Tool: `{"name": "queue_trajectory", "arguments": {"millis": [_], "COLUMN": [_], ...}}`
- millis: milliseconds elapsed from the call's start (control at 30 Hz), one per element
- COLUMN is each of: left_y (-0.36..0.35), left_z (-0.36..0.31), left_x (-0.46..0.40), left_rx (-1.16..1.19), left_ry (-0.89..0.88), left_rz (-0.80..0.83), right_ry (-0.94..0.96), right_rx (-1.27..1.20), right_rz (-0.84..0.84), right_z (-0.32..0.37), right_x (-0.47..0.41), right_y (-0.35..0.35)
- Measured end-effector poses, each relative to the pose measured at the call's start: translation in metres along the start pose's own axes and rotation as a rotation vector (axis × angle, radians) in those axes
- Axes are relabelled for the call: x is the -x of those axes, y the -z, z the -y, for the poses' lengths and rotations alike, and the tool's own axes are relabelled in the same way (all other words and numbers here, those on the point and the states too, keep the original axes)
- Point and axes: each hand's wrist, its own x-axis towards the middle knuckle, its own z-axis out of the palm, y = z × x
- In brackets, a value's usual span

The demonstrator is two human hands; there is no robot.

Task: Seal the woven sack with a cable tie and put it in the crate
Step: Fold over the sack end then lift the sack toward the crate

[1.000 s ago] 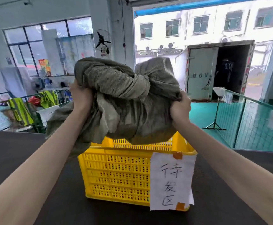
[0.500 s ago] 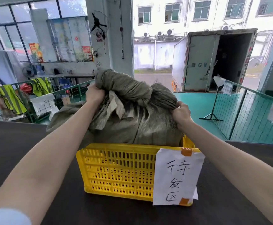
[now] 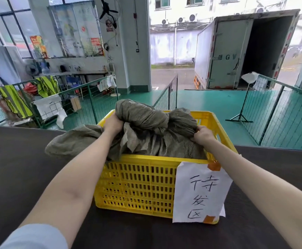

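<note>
A grey-green woven sack lies inside the yellow slatted crate, bulging above the rim. Its loose open end hangs out over the crate's left side onto the table. My left hand grips the sack on its left, and my right hand clutches a fold of it on the right. No cable tie shows in this view. A white paper label with handwritten characters is taped to the crate's front right.
The crate stands on a dark table. Beyond the table's far edge are green mesh railings, a green floor, a light stand and an open truck at the doorway. Hi-vis vests hang at the left.
Both hands have lowered the sack from above the crate down into it. The view has tilted downward with it.
</note>
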Motion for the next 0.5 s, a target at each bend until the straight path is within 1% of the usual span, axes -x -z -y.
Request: {"name": "queue_trajectory", "arguments": {"millis": [100,200,233,267,300,400,433,467,500], "left_y": [0.014,0.034,0.039,0.045,0.048,0.048,0.044,0.038,0.03], "left_z": [0.008,0.011,0.012,0.012,0.014,0.019,0.022,0.026,0.027], "left_x": [0.007,0.012,0.014,0.018,0.022,0.037,0.041,0.045,0.05], "left_rx": [-0.214,-0.557,-0.632,-0.674,-0.665,-0.527,-0.543,-0.602,-0.678], "left_ry": [0.03,0.034,0.045,0.071,0.105,0.139,0.137,0.118,0.095], "left_rz": [0.12,0.161,0.182,0.224,0.295,0.521,0.534,0.511,0.454], "right_ry": [0.012,0.054,0.086,0.127,0.171,0.273,0.288,0.296,0.294], "right_rx": [0.075,0.195,0.221,0.234,0.235,0.213,0.204,0.192,0.175], "right_rz": [0.067,0.123,0.119,0.104,0.084,0.038,0.039,0.041,0.048], "right_z": [0.004,0.006,0.007,0.007,0.007,0.004,0.003,0.003,0.003], "right_x": [0.0,0.003,0.005,0.007,0.01,0.016,0.018,0.02,0.021], "right_y": [0.001,0.003,0.004,0.004,0.004,0.006,0.008,0.008,0.009]}}
